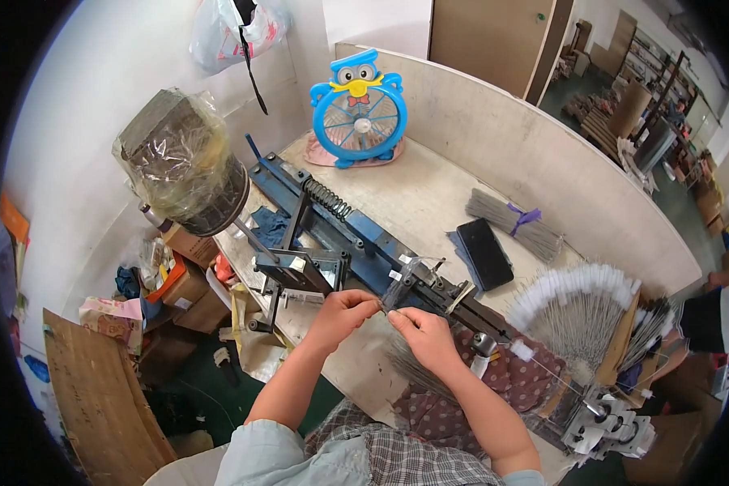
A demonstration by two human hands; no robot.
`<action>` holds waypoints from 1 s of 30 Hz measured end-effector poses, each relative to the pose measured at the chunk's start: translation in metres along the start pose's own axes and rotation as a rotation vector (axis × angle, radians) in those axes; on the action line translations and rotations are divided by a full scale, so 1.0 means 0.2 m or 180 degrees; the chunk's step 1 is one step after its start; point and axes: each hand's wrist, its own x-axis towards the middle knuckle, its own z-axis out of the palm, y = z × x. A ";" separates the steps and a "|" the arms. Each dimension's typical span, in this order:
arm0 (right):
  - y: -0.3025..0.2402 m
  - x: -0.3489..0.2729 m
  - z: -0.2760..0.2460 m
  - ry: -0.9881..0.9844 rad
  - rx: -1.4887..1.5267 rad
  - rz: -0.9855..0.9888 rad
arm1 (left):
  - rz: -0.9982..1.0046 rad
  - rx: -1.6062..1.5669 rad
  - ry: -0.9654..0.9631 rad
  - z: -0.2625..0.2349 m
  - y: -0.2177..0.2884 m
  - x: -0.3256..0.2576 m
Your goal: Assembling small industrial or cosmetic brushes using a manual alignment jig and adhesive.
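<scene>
Left hand: my left hand [342, 312] is raised over the near edge of the pale wooden surface [429, 194], fingers closed in a pinch on a thin grey metal wire [378, 304].
Right hand: my right hand [419, 332] sits just beside the left, fingers pinched shut on the same wire; the fingertips of both hands nearly meet.
Wire: short visible stretch between the two pinches, just in front of the long blue metal press with a black coil spring [340, 223].
Under right forearm: loose sheaf of grey wires [413, 368] lying on a maroon dotted cloth [526, 377].
Right of hands: fan of grey wires with white tips [579, 304], spread out flat.
Beyond press: black rectangular phone [485, 253] on the surface, near a tied bundle of grey wires with a purple band [514, 224].
Far end: blue owl-shaped round fan [358, 109], upright against the curved wall.
Left: dark spool wrapped in clear plastic [182, 162], standing above cardboard boxes.
</scene>
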 end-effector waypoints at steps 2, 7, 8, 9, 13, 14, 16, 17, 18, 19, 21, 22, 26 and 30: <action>0.01 0.00 0.00 0.0003 -0.0035 0.0015 | -0.0008 -0.0002 -0.0001 0.00 0.00 0.00; 0.02 0.00 0.00 -0.0038 0.0005 0.0120 | 0.0014 -0.0008 -0.0004 0.00 -0.03 0.01; 0.02 0.01 -0.01 -0.0036 0.0005 0.0120 | 0.0016 -0.0007 -0.0006 0.00 -0.03 0.01; 0.02 0.01 -0.01 -0.0118 0.0133 0.0204 | 0.0021 -0.0006 -0.0006 0.00 -0.03 0.01; 0.04 0.03 -0.02 -0.0392 0.0487 0.0547 | 0.0018 0.0022 -0.0003 0.00 -0.02 0.01; 0.05 0.03 -0.02 -0.0389 0.0486 0.0546 | 0.0020 0.0023 -0.0005 0.00 -0.02 0.01; 0.06 0.03 0.00 -0.0260 0.0711 0.0373 | 0.0026 0.0046 0.0017 0.00 -0.02 0.01; 0.05 0.03 0.00 -0.0261 0.0711 0.0372 | 0.0027 0.0046 0.0019 0.00 -0.02 0.01; 0.03 0.03 -0.01 -0.0295 0.0685 0.0432 | 0.0027 0.0060 0.0027 0.00 -0.01 0.01; 0.03 0.03 -0.02 -0.0329 0.0659 0.0493 | 0.0027 0.0074 0.0034 0.00 -0.01 0.01; 0.06 0.04 -0.02 -0.0390 0.0628 0.0582 | 0.0031 0.0087 0.0031 0.00 -0.01 0.01; 0.07 0.04 -0.02 -0.0450 0.0598 0.0674 | 0.0033 0.0100 0.0028 0.00 -0.01 0.01; 0.06 0.03 -0.03 -0.0482 0.0640 0.0772 | 0.0067 0.0115 0.0007 0.02 0.00 0.00; 0.04 -0.05 -0.03 -0.0192 0.1152 0.0656 | 0.0038 0.0015 0.0154 0.02 -0.01 -0.02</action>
